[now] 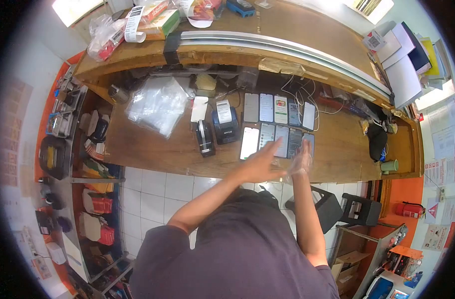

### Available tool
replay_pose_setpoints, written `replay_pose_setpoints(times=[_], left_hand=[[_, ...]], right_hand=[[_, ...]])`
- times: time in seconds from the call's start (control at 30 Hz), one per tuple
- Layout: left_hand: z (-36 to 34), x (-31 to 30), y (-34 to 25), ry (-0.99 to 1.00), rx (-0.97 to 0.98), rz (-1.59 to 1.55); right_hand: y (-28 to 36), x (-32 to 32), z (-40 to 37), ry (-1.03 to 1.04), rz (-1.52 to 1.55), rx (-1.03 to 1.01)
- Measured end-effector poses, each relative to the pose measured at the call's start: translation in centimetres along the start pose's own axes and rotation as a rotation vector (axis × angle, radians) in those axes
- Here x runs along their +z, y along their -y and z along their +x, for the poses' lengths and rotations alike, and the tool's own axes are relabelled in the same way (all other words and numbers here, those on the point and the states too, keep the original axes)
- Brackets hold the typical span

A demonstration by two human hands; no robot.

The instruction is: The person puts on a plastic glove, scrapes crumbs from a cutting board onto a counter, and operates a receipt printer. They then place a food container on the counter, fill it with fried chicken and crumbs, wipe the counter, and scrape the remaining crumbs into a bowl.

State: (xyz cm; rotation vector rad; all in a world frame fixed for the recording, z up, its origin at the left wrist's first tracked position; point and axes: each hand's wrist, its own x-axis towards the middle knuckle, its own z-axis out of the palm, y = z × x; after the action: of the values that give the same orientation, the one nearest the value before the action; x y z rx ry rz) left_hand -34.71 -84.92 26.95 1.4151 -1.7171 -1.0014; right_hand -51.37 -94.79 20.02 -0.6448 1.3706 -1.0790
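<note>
Two rows of phones lie on the wooden desk (152, 154), several with lit screens, such as a white-screened phone (249, 143) at the front left. Over the front row, my left hand (260, 165) has its fingers apart, the index finger near a phone (281, 137) and the thumb towards my right hand. Clear thin plastic (291, 169) surrounds part of my right hand (302, 160), whose fingers stretch out over the front row's right end. Whether my left thumb touches the plastic is too small to tell.
Left of the phones stand a dark label printer (226, 124) and a smaller black device (204, 139). Clear plastic bags (157, 104) lie farther left. White cables (307, 92) run behind the phones, below a raised shelf (287, 60). Black stools (359, 209) stand under the right side.
</note>
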Motion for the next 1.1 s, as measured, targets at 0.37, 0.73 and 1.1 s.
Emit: replay_pose_setpoints(times=[0.37,0.73,1.1], left_hand=[[1.0,1.5,-2.0,-0.176,0.132,-0.006],[1.7,0.3,0.6,-0.413,-0.060,0.130],[1.4,-2.7,6.2,-0.534,0.066,0.142]], right_hand=[[-0.3,3.2,0.7,0.030,-0.035,-0.014],[-2.1,7.5,-1.7,0.217,0.081,-0.142],[-2.5,11.7,-5.9,0.411,0.138,-0.157]])
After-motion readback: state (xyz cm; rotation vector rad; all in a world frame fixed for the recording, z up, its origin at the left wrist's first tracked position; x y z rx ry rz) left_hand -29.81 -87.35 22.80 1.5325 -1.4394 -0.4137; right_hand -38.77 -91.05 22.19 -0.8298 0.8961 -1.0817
